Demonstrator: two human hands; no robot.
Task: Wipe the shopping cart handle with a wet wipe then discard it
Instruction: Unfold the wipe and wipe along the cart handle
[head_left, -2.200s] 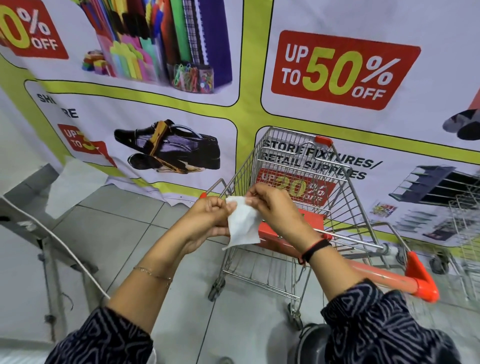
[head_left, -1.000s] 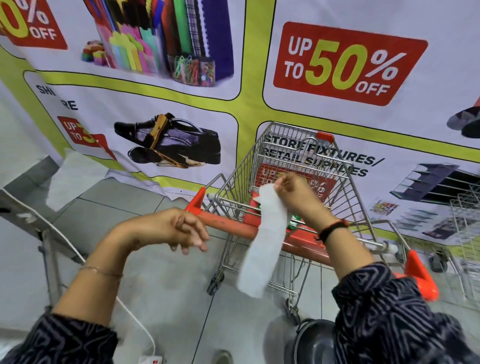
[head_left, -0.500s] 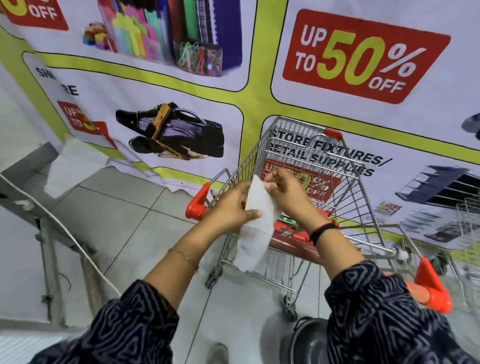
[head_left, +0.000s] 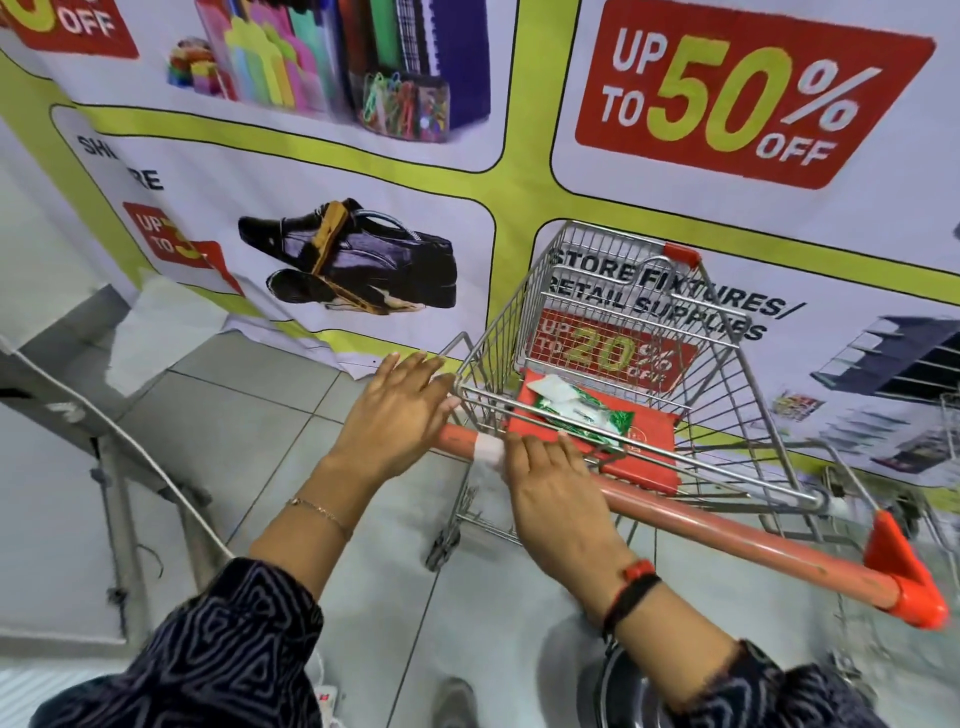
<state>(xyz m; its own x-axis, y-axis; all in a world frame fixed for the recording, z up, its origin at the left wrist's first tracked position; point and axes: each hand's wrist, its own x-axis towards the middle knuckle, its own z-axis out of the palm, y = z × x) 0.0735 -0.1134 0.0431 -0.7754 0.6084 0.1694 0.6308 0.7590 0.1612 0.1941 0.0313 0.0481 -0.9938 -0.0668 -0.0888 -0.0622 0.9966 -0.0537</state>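
Note:
A wire shopping cart stands in front of me, its orange handle bar running from left to lower right. A white wet wipe is draped over the bar near its left end, hanging down behind it. My right hand lies flat on the bar and presses on the wipe. My left hand rests over the bar's left end with fingers spread, beside the wipe. A green and white wipes packet lies on the cart's red child seat.
A large printed sale banner covers the wall right behind the cart. A grey metal frame with a white cable stands at the left. A dark round bin sits on the tiled floor at my feet, and another cart's edge shows at far right.
Both hands held the unfolded wipe in the air in front of the cart. They have now come down onto the handle bar, with the wipe laid over it under my right hand.

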